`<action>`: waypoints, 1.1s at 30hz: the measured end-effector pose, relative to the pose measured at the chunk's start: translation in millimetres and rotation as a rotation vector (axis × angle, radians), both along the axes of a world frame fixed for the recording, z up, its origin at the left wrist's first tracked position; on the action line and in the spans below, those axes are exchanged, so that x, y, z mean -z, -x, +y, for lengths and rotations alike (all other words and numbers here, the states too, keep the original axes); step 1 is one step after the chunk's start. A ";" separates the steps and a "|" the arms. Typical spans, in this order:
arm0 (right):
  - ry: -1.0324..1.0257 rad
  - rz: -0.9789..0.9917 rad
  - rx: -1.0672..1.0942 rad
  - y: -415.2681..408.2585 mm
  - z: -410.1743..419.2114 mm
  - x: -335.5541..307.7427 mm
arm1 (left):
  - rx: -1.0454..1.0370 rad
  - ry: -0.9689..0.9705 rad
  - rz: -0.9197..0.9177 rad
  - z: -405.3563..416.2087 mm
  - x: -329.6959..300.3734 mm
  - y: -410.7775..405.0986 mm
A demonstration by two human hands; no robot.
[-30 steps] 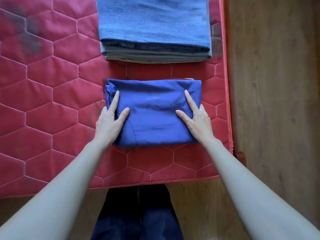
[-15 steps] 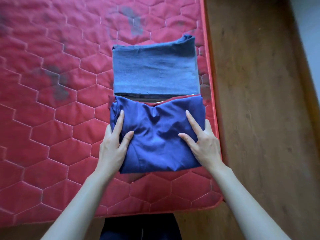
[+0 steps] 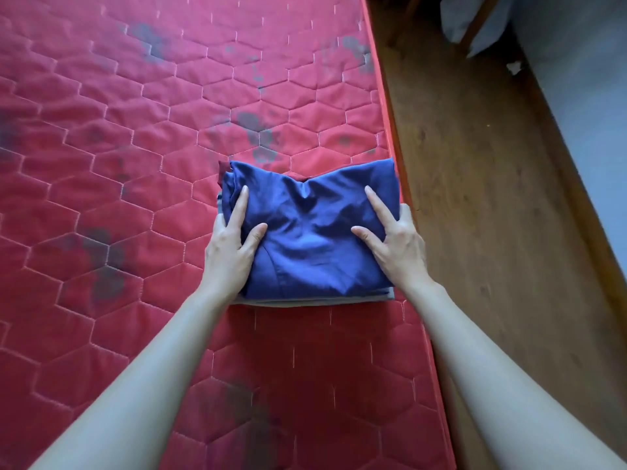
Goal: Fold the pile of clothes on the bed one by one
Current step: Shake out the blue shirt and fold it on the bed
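A folded dark blue garment [image 3: 308,232] lies on top of a stack of folded clothes [image 3: 315,301], of which only a grey edge shows beneath it, near the right side of the red quilted mattress [image 3: 135,164]. My left hand [image 3: 230,245] grips the garment's left side, thumb on top and fingers along the edge. My right hand [image 3: 393,242] grips its right side the same way. The cloth is bunched and creased between my hands.
The mattress's right edge [image 3: 390,123] runs just past my right hand, with a wooden floor [image 3: 492,198] beyond it. A pale wall [image 3: 583,106] and some light cloth [image 3: 475,25] are at the far right.
Both hands have carried the blue garment away from me and onto the folded stack, which it now covers. The view has tilted up the bed.
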State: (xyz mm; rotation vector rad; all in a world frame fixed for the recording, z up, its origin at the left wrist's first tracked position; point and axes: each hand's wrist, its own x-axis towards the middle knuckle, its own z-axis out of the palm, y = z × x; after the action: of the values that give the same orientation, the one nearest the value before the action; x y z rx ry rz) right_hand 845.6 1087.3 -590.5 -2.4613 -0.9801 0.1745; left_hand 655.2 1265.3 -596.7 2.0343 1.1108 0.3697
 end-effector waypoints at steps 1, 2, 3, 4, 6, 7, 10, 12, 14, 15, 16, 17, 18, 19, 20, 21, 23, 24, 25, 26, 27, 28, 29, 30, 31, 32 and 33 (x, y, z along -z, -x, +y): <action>0.024 0.030 0.000 -5.8 6.7 15.7 | -0.001 0.028 0.033 5.5 15.6 -5.0; 0.051 0.074 0.004 -10.7 11.7 32.8 | -0.010 0.064 0.070 9.3 31.2 -8.7; 0.077 0.125 0.019 -14.3 15.0 48.4 | -0.028 0.097 0.107 11.7 45.7 -12.0; 0.099 0.171 0.040 -15.9 16.5 61.2 | -0.044 0.110 0.144 12.5 57.2 -14.7; 0.138 0.197 0.081 -17.1 16.5 77.5 | -0.060 0.032 0.224 12.3 66.9 -18.7; 0.159 0.152 0.091 -17.5 16.4 81.7 | -0.067 -0.057 0.278 11.9 66.7 -20.0; 0.159 -0.116 0.141 -12.3 22.7 76.4 | -0.073 -0.371 0.396 8.9 55.4 -22.6; 0.100 -0.272 0.154 -5.4 42.4 67.7 | -0.013 -0.538 0.377 4.3 45.1 -35.9; 0.070 -0.311 0.052 6.2 72.6 62.7 | 0.087 -0.653 0.357 -4.6 39.5 -61.3; 0.114 -0.291 -0.029 12.3 86.7 63.3 | 0.131 -0.662 0.368 -9.2 39.4 -73.7; 0.209 -0.261 -0.112 17.5 97.3 66.5 | 0.168 -0.635 0.401 -13.0 42.0 -83.0; 0.318 -0.242 -0.178 19.9 103.3 72.2 | 0.194 -0.587 0.457 -14.5 47.8 -87.9; 0.399 -0.233 -0.217 18.2 105.1 78.7 | 0.204 -0.541 0.521 -13.4 56.3 -88.3; 0.426 -0.230 -0.229 12.9 103.6 83.7 | 0.202 -0.505 0.570 -9.6 65.4 -85.2; 0.406 -0.233 -0.224 6.4 99.8 86.9 | 0.190 -0.487 0.586 -4.0 73.3 -80.1; 0.363 -0.249 -0.209 0.1 94.7 89.0 | 0.176 -0.488 0.575 3.1 79.0 -73.6; 0.305 -0.303 -0.155 -11.5 79.3 92.9 | 0.145 -0.501 0.523 15.9 86.1 -62.7; 0.306 -0.315 -0.120 -16.5 69.2 94.6 | 0.141 -0.500 0.503 20.4 88.8 -57.6; 0.319 -0.303 -0.086 -20.2 57.8 97.0 | 0.148 -0.501 0.482 23.5 91.6 -52.3; 0.329 -0.259 -0.054 -22.9 47.4 99.8 | 0.161 -0.505 0.457 25.0 94.6 -47.7; 0.324 -0.184 -0.026 -24.5 39.2 103.3 | 0.169 -0.505 0.430 25.5 97.5 -44.9; 0.299 -0.087 -0.004 -25.4 34.2 107.2 | 0.171 -0.495 0.406 25.3 100.2 -44.2; 0.261 0.008 0.012 -26.1 31.9 111.4 | 0.170 -0.479 0.390 24.6 102.6 -45.1; 0.227 0.071 0.022 -26.3 31.3 115.4 | 0.168 -0.460 0.384 23.8 105.0 -46.8; 0.206 0.099 0.027 -27.1 32.3 119.0 | 0.164 -0.440 0.385 24.0 107.4 -48.8; 0.194 0.117 0.028 -28.6 34.1 121.5 | 0.164 -0.419 0.389 25.2 109.1 -50.9; 0.191 0.135 0.028 -29.7 35.7 122.1 | 0.169 -0.395 0.390 26.9 109.4 -51.9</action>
State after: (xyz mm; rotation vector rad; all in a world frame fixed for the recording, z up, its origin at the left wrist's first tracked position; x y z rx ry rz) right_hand 875.3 1123.0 -712.6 -2.5936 -0.9083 0.4375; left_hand 707.1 1292.3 -706.1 2.6117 1.1466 0.1107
